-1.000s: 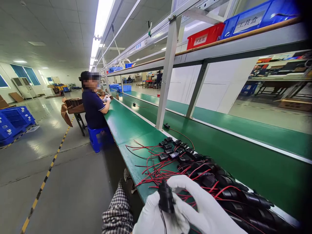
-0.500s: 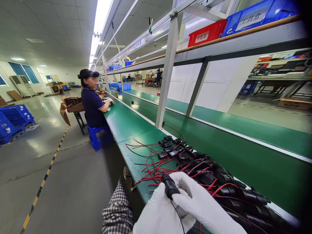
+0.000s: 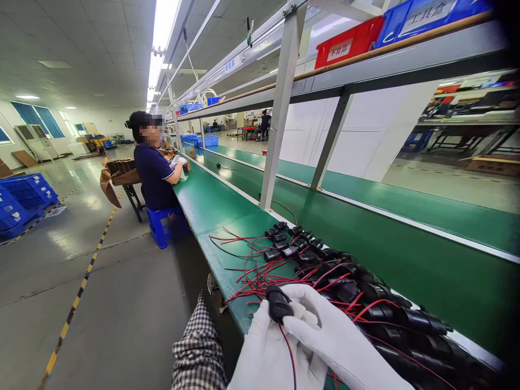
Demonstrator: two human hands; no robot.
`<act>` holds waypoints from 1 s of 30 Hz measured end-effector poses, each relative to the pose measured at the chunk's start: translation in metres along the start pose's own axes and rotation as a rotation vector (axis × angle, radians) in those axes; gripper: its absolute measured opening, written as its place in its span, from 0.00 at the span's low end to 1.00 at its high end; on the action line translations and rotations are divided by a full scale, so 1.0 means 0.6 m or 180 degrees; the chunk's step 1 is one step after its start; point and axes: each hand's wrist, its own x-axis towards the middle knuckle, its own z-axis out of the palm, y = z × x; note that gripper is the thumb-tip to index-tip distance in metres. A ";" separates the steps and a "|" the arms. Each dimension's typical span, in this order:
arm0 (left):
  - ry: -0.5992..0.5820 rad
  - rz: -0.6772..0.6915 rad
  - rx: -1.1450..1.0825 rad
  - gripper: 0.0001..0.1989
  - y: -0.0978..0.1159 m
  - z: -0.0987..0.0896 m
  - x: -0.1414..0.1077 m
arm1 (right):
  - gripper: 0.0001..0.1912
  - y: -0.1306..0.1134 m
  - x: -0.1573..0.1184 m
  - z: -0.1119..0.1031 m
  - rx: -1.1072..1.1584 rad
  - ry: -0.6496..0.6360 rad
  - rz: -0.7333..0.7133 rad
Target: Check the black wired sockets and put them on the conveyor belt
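Both my hands wear white gloves and meet at the bottom of the head view. My left hand and my right hand together pinch a small black plastic part with a red and a black wire hanging from it. Just beyond my fingers lies a long row of the same black parts with red and black leads spread over the green bench. My checked sleeve shows at the lower left of my left hand.
A green conveyor belt runs along the bench behind a white upright post. A shelf above carries a red bin and a blue bin. A co-worker in a dark shirt sits further up the line. Blue crates stand on the floor at left.
The black part has tipped over in my fingers, from upright to lying with its wires hanging down. The view has drifted slightly; the co-worker's hands have shifted.
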 end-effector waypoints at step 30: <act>0.0446 0.2825 0.6144 0.23 0.056 0.000 -0.019 | 0.18 0.004 -0.013 -0.022 0.0006 0.0354 -0.1056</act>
